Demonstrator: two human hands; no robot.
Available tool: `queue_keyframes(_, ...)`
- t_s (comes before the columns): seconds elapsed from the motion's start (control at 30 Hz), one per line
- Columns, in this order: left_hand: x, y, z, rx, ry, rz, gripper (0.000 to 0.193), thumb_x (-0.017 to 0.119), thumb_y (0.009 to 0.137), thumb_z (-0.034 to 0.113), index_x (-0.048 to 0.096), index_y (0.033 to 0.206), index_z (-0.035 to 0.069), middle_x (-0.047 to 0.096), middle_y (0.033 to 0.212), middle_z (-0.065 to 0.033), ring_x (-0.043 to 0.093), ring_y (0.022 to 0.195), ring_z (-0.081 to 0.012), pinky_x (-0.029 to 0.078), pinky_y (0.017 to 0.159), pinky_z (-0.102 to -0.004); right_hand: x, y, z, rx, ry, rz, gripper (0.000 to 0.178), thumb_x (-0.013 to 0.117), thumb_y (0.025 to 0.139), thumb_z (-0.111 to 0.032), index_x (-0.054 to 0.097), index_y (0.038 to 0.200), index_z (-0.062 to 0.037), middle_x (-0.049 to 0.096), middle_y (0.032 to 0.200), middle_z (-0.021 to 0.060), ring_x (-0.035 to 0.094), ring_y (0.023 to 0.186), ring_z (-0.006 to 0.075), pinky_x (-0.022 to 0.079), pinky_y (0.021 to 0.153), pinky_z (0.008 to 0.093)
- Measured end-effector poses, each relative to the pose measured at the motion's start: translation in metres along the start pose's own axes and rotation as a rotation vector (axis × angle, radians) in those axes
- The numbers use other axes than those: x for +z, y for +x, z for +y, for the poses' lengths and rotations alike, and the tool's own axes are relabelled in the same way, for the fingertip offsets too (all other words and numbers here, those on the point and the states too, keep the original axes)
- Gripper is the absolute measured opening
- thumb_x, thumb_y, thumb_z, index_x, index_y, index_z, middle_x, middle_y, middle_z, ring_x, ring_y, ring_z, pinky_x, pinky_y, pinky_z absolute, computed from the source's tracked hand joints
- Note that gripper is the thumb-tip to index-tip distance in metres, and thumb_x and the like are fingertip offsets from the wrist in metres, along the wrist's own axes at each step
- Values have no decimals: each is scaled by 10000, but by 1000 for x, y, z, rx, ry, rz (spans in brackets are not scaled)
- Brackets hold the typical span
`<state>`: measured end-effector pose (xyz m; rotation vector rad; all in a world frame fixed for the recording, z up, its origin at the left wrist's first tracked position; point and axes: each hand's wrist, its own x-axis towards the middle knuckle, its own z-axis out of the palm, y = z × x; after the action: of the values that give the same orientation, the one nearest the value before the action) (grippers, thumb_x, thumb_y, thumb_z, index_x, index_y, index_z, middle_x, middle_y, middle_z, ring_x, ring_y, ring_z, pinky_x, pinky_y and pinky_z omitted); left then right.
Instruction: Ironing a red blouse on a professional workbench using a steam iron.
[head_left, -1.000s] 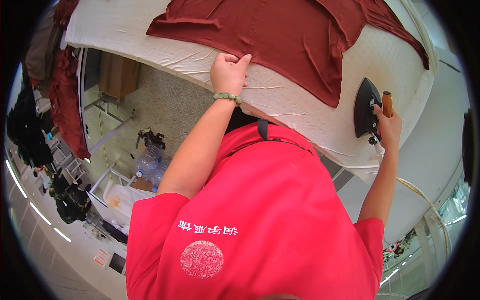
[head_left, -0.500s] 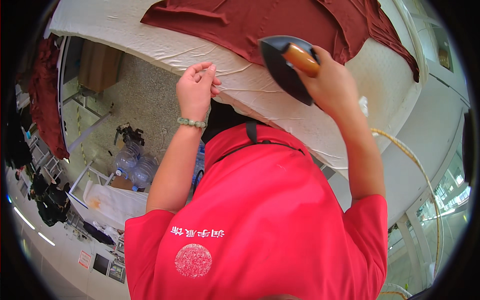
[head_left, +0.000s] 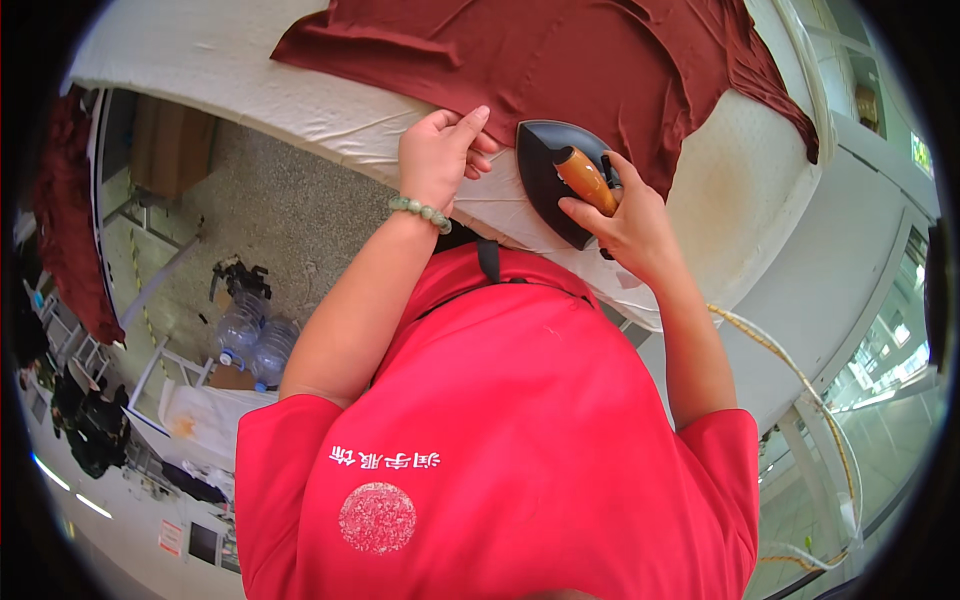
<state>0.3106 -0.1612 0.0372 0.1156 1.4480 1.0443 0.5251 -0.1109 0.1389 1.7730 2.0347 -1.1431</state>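
Observation:
My right hand point(head_left: 638, 228) is closed round the brown handle of a dark iron point(head_left: 540, 170). The iron lies over the near edge of a dark red cloth garment point(head_left: 580, 75), partly on the white table cover point(head_left: 345, 125). To the left of the iron, my left hand point(head_left: 435, 160) hovers at the garment's near edge. Its fingers are loosely bent and apart, with nothing seen in them; whether the fingertips touch the cloth I cannot tell. A bead bracelet point(head_left: 420, 210) circles that wrist.
A yellow-and-white cord point(head_left: 790, 360) hangs at the right, beside the table. On the speckled floor to the left stand large clear plastic bottles point(head_left: 270, 350) and a cardboard box point(head_left: 172, 145). More dark red cloth point(head_left: 80, 230) hangs at the far left.
The iron has swung lower and toward me, its tip still at the garment's near edge. My left hand has moved right, closer to the cloth and the iron.

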Motion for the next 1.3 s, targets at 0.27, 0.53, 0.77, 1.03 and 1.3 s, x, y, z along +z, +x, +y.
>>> queue_keyframes(0.27,2,1,-15,125,6,43,222,687,973,196,581,874,28,654,646,-54,573,470,-97,419,423,-225,23,0,-13,98,-46,10,766,724,884,-480,479,1359,70,711,912,251,697,898,424,534,778,459)
queue_keyframes(0.53,5,0,-10,67,116,17,219,680,973,185,576,875,19,649,632,-58,558,436,-101,413,403,-226,22,1,-17,111,-151,-64,759,725,882,-491,486,1341,64,708,966,271,691,937,434,538,795,475)
queue_keyframes(0.77,9,-2,-10,28,335,-6,282,707,959,254,581,873,17,646,606,-66,564,420,-110,405,382,-242,23,-3,2,116,-94,121,818,761,847,-497,482,1379,58,717,915,247,711,874,403,541,762,459)
queue_keyframes(1.03,11,0,-12,96,532,27,297,715,941,256,572,833,19,644,586,-71,573,416,-115,418,381,-263,20,3,-4,156,-81,78,836,762,844,-501,486,1397,62,717,940,247,721,885,364,542,795,416)
queue_keyframes(1.3,9,-7,-17,130,406,63,279,709,953,263,607,894,11,655,615,-66,576,433,-109,422,395,-239,18,2,-5,130,-78,88,829,763,838,-505,503,1389,58,721,978,247,713,938,380,539,838,414)
